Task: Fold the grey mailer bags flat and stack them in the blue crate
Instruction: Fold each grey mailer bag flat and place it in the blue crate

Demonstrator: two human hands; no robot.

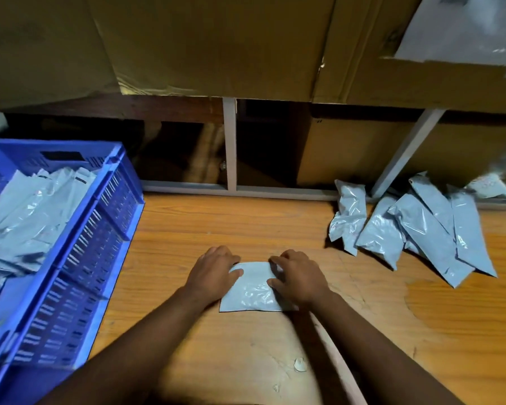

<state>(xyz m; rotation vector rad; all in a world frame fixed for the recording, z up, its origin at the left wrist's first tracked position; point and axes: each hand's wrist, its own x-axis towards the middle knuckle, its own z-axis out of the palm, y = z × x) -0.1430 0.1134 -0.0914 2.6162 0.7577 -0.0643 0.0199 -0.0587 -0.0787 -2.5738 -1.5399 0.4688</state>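
At the far left we see the blue crate (79, 247) standing on the wooden tabletop (187, 229), its slotted side wall turned toward the middle. Inside it lies a loose heap of folded grey mailer bags (32, 217), overlapping one another, some with a dark strip showing near the far end.

Moving toward the centre, our left hand (214, 273) lies palm down on the left edge of a folded mailer bag (251, 290), fingers fairly straight and pressing on the far left corner, the thumb lying across the plastic. The bag itself lies flat on the tabletop, roughly square, well apart from the crate. Our right hand (298, 279) rests on its right side; the fingers bend at the far right corner, but we cannot tell whether they pinch the plastic or only press it down.

Near the front edge, small pale scraps (300, 365) lie on the wood.

Further right, a pile of unfolded grey mailer bags (415, 226) lies spread near the back of the tabletop, overlapping, beside a pale metal shelf post (403, 154). Brown cardboard boxes (216, 45) fill the background above.
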